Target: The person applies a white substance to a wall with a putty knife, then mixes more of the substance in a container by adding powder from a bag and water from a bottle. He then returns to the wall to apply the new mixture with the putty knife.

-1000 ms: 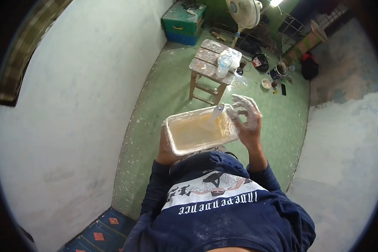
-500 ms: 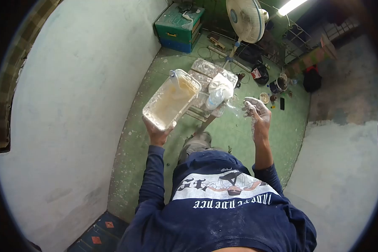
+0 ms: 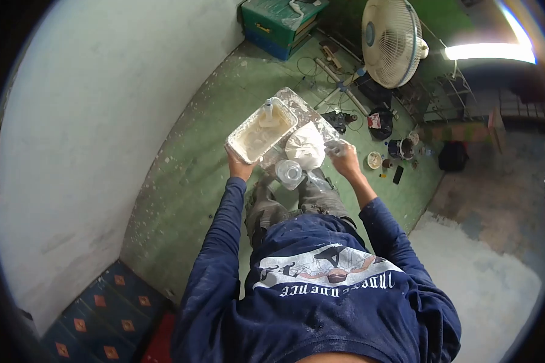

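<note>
A rectangular tub (image 3: 255, 144) with pale paste inside is gripped at its near left end by my left hand (image 3: 242, 166). A putty knife (image 3: 269, 112) leans in its far end. Right of the tub, a white bag of powder (image 3: 306, 147) rests on a stained bench (image 3: 292, 97). A clear plastic container (image 3: 289, 173) is at the bench's near edge. My right hand (image 3: 342, 155), dusted with white, is beside the bag with its fingers bent; whether they hold anything is too small to tell.
Ahead stand a fan (image 3: 390, 39) and a green chest (image 3: 278, 23). Cables, a black bag (image 3: 380, 123), a bucket (image 3: 401, 148), a small tub (image 3: 374, 160) and a phone (image 3: 398, 175) lie on the right floor. A wall (image 3: 121, 109) rises at left.
The tub has come down over the bench in my left hand. My right hand has moved left and down to the bag. The view has shifted, showing more patterned mat at lower left.
</note>
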Available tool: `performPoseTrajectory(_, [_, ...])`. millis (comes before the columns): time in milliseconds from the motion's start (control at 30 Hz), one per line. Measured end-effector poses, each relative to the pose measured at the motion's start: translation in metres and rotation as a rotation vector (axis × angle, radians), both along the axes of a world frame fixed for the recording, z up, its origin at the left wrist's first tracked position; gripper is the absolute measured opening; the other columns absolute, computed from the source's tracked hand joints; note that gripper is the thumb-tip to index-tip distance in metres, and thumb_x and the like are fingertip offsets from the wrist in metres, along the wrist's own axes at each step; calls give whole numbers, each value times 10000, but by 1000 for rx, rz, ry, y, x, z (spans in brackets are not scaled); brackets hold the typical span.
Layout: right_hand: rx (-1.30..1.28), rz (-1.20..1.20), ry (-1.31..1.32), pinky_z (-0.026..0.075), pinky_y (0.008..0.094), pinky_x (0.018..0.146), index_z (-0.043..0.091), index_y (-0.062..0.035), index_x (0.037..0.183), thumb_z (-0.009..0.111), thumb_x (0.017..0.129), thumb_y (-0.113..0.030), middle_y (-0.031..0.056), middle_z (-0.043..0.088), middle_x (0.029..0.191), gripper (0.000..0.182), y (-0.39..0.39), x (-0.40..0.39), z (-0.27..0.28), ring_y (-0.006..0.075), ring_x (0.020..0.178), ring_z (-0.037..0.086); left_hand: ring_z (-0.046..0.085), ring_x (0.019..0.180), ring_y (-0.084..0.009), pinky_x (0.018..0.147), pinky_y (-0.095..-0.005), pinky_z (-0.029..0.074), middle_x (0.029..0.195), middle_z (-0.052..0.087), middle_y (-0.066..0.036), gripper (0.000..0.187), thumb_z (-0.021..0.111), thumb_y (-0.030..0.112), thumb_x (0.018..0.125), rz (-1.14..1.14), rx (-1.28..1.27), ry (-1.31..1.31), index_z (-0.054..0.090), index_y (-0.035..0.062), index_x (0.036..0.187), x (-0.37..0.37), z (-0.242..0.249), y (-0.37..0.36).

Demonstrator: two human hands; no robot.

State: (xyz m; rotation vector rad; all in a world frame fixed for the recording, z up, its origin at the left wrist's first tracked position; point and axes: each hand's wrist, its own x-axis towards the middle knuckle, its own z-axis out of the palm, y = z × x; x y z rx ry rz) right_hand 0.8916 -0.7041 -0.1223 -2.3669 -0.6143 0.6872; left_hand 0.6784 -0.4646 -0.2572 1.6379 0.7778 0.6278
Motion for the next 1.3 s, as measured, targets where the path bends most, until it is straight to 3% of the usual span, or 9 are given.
performPoseTrajectory(267, [-272, 241, -247, 465, 443, 904, 631, -90, 1144, 650, 811, -351, 177, 632, 1110, 424, 29, 5, -83, 346, 1043, 602, 494, 1191, -240, 1027, -369, 404, 1292, 483, -157, 1061, 913, 118, 513, 25, 11, 192, 252, 5, 1335, 0, 26, -17])
performPoseTrajectory(400, [-356, 264, -74, 456, 465, 910, 631, -71, 1128, 607, 835, -355, 204, 619, 1120, 409, 42, 20, -81, 377, 1034, 589, 508, 1187, -247, 1016, -365, 420, 1304, 489, -160, 1061, 928, 165, 478, 53, 110, 246, 297, 9, 1317, 2, 26, -24])
performPoseTrajectory(667, [230, 601, -6, 500, 440, 818, 654, -44, 1034, 517, 899, -242, 195, 653, 1045, 276, 12, 31, -64, 365, 920, 637, 535, 1180, -271, 1028, -376, 414, 1280, 536, -172, 1041, 914, 283, 519, 33, -13, 197, 327, 4, 1333, 7, 25, -38])
performPoseTrajectory(867, [265, 323, -11, 503, 370, 802, 683, -15, 1003, 582, 860, -163, 165, 696, 913, 230, 9, 49, -45, 288, 871, 677, 492, 1232, -273, 1035, -373, 404, 1319, 500, -181, 1011, 892, 224, 544, -5, 11, 220, 320, 14, 1351, 11, 44, -41])
performPoseTrajectory(1000, [316, 247, 63, 516, 346, 746, 682, 24, 967, 606, 833, -125, 179, 698, 866, 215, -4, 55, -33, 255, 801, 690, 429, 1288, -277, 1063, -358, 369, 1395, 414, -196, 1015, 867, 182, 551, -3, 122, 308, 300, 24, 1377, -12, -1, -40])
performPoseTrajectory(1100, [369, 262, 66, 516, 340, 731, 681, 26, 953, 617, 819, -110, 175, 697, 847, 202, -11, 52, -18, 254, 793, 693, 411, 1285, -308, 1060, -370, 359, 1409, 367, -194, 952, 790, 103, 606, 235, 251, 309, 275, 34, 1404, -23, 4, -61])
performPoseTrajectory(1167, [394, 266, 61, 517, 337, 728, 684, 22, 947, 624, 809, -99, 169, 698, 842, 194, -11, 55, -17, 248, 790, 693, 459, 1243, -296, 1004, -402, 405, 1419, 348, -145, 847, 736, 22, 662, 516, -17, 249, 278, 26, 1374, -27, 34, -84])
performPoseTrajectory(1233, [423, 242, 67, 518, 335, 728, 685, 23, 946, 626, 808, -100, 169, 700, 847, 194, -11, 61, -31, 245, 789, 693, 487, 1196, -292, 961, -402, 418, 1357, 392, -160, 734, 662, 0, 706, 718, 30, 131, 311, 16, 1351, -24, 61, -116])
performPoseTrajectory(1300, [449, 219, 69, 518, 333, 728, 685, 23, 945, 628, 807, -101, 168, 701, 853, 194, -11, 65, -36, 243, 787, 693, 527, 1056, -288, 891, -408, 431, 1226, 452, -166, 624, 620, 0, 729, 822, 372, 259, 362, 1, 1297, -23, 75, -150])
